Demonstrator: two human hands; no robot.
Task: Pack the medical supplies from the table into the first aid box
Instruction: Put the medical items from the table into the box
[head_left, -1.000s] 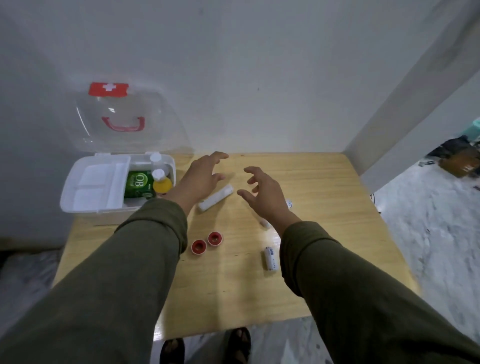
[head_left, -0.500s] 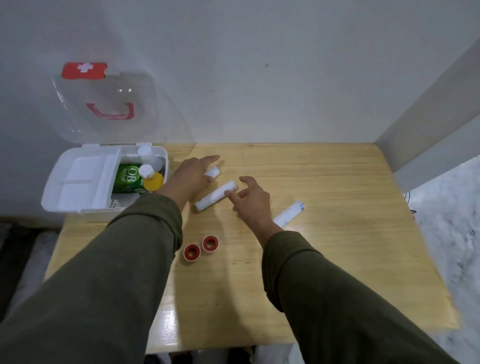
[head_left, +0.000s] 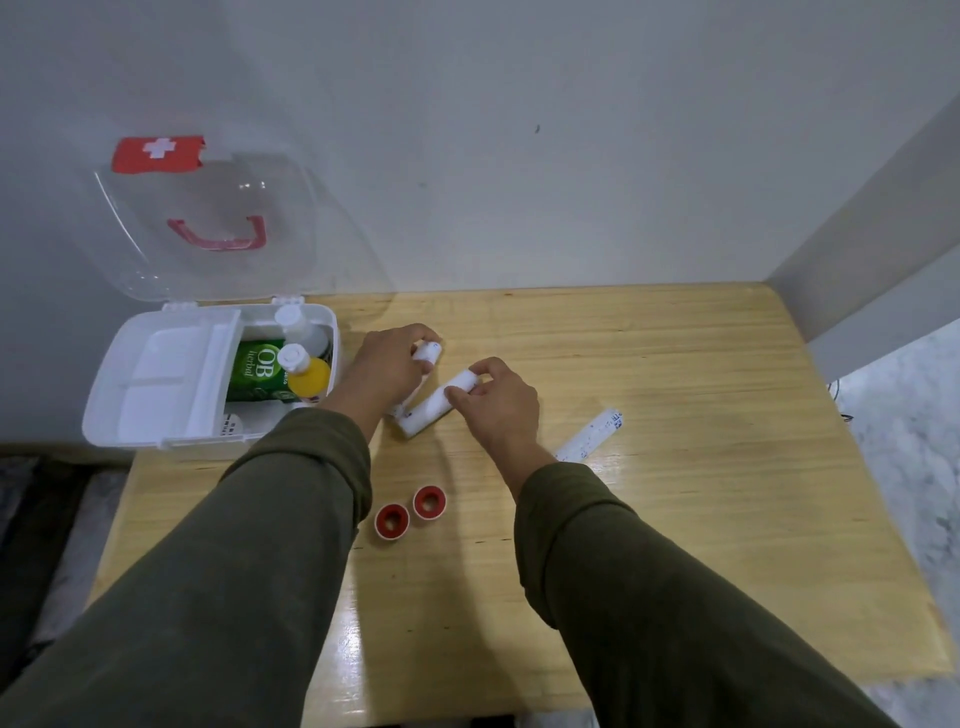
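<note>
The white first aid box (head_left: 156, 441) stands open at the table's left rear, its clear lid (head_left: 208, 228) leaning on the wall. Inside lie a green carton (head_left: 258, 366), a yellow bottle (head_left: 306, 371) and a clear bottle (head_left: 298, 325). My left hand (head_left: 387, 366) grips one white bandage roll (head_left: 428, 353), mostly hidden under the fingers. My right hand (head_left: 493, 405) pinches the far end of a second white bandage roll (head_left: 434, 410) lying on the table. A third roll (head_left: 592, 434) lies to the right. Two red-cored tape rolls (head_left: 410, 512) sit near my forearms.
The wooden table (head_left: 675, 467) stands in a corner, a wall behind it and a wall edge at the right. Pale floor shows past the table's right edge. My sleeves cover the near part of the table.
Both hands have closed down on the two bandage rolls: the left around the one near the box, the right onto the end of the middle one. The view has shifted slightly.
</note>
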